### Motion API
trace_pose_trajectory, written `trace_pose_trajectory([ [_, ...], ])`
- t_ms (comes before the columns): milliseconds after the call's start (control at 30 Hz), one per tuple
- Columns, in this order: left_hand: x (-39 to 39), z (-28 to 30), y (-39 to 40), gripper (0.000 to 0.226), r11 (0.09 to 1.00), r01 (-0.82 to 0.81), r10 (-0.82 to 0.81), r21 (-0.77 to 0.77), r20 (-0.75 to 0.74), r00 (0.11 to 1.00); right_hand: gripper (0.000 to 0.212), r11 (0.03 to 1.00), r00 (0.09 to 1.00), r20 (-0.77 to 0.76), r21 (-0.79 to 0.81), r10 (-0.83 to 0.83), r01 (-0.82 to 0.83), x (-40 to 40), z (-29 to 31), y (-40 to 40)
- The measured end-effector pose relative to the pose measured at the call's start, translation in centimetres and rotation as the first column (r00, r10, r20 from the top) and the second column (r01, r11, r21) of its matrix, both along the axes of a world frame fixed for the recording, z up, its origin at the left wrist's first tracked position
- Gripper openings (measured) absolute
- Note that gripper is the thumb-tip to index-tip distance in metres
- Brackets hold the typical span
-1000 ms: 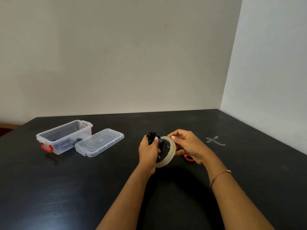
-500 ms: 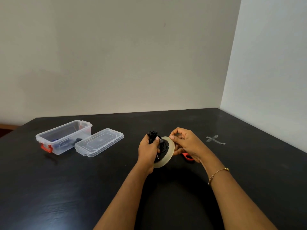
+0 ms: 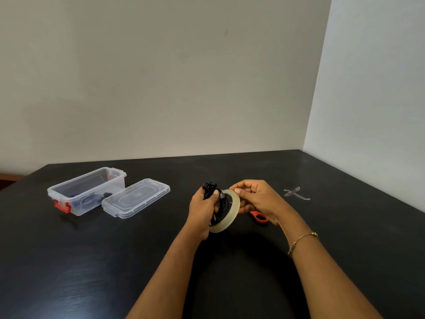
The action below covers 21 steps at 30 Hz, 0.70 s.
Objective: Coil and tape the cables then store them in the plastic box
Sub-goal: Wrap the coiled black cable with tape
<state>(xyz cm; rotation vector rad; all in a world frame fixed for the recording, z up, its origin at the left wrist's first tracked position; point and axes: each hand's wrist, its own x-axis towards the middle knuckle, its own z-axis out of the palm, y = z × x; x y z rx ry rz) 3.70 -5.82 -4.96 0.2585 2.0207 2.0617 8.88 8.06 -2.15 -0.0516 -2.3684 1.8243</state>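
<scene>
Fingers (image 3: pixel 208 203) of the left hand (image 3: pixel 202 211) are curled tight round a coiled black cable (image 3: pixel 210 189), thumb pressed across the bundle; connector ends stick up above the fist. Right hand (image 3: pixel 257 200) pinches the upper rim of the tape roll (image 3: pixel 232 212) between thumb and curled fingers; the roll stands on edge, just beside the cable, between the two hands. Whether a tape end is drawn onto the cable: cannot tell, too small.

Both hands are held above the black table (image 3: pixel 345 238), near its middle.

Plastic box (image 3: pixel 87 191): clear, open, red latch at its near end, at left of the table, well apart from the hands. Dark and blue items lie inside it; what they are is not resolvable. Its clear lid (image 3: pixel 135 198) lies flat on the table, touching or just beside the box's right side.

Orange-red scissor handle (image 3: pixel 259 217) shows on the table under the right hand; blades hidden.

Tape cross (image 3: pixel 295 194) is stuck to the table at right. Gold bracelet (image 3: pixel 301 241) on the right wrist.
</scene>
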Motion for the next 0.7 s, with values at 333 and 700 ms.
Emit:
trace_pose_trajectory([
  [333,-0.5,0.0,-0.2,0.016,0.997,0.075,-0.075,-0.001,-0.002,0.997,0.006,1.000,1.000,0.002,0.000,0.022,-0.022,0.0,0.1,0.5],
  [700,-0.6,0.0,-0.1,0.012,0.999,0.031,-0.032,0.044,0.017,0.999,0.011,0.887,0.996,-0.080,0.457,-0.035,0.068,-0.6,-0.8,-0.6],
])
